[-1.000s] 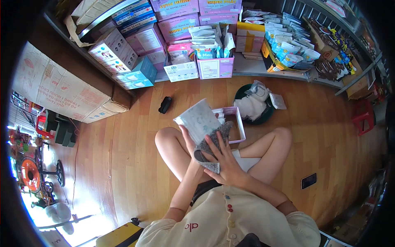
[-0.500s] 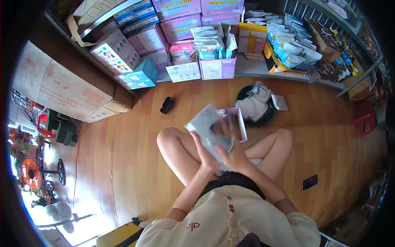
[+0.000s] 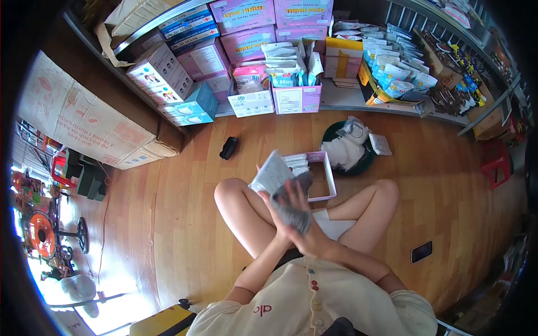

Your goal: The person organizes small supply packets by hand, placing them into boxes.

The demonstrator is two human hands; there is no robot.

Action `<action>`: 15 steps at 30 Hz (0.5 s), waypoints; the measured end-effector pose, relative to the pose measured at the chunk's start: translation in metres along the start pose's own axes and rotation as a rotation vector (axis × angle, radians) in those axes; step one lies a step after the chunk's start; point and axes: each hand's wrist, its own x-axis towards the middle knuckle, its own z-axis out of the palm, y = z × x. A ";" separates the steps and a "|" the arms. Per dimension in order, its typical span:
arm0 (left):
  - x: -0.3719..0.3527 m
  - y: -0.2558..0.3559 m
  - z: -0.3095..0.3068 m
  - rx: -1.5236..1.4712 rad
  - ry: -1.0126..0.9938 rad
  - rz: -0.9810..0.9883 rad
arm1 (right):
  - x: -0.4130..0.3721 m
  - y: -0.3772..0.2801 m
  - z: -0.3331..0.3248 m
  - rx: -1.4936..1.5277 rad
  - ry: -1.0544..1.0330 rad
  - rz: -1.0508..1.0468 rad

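A flat clear-and-white packet [image 3: 272, 172] is held above my crossed legs, with my left hand [image 3: 271, 210] wrapped under its lower left side. A grey cloth [image 3: 292, 215] lies against the packet, and my right hand [image 3: 305, 224] presses on it, fingers pointing up. Both hands are close together and overlap. Just beyond them on the floor is a pink-edged open box [image 3: 330, 180] holding several white packets [image 3: 297, 161]. The packet and hands partly hide the box's left side.
A dark green basin [image 3: 364, 162] with white bundles stands behind the box, a white packet [image 3: 380, 144] beside it. A black case [image 3: 228, 148] and a phone [image 3: 421, 252] lie on the floor. Shelves with mask boxes [image 3: 246, 42] line the back; a red stool [image 3: 495, 165] is at right.
The grey cloth now shows plainly between my hands, and the packet has shifted slightly down and left. My right hand has moved down and left, uncovering more of the box and its white packets.
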 end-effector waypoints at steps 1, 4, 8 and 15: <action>-0.002 -0.007 -0.005 0.062 -0.083 0.093 | 0.001 -0.001 0.001 -0.061 -0.014 -0.008; 0.001 -0.028 -0.037 0.130 -0.136 -0.055 | 0.022 0.012 -0.010 -0.177 0.063 0.037; -0.019 -0.009 0.011 0.097 0.025 -0.275 | 0.050 0.022 -0.022 0.066 0.158 0.181; -0.013 -0.014 -0.023 0.181 0.071 -0.202 | 0.036 0.027 -0.011 -0.210 0.090 0.042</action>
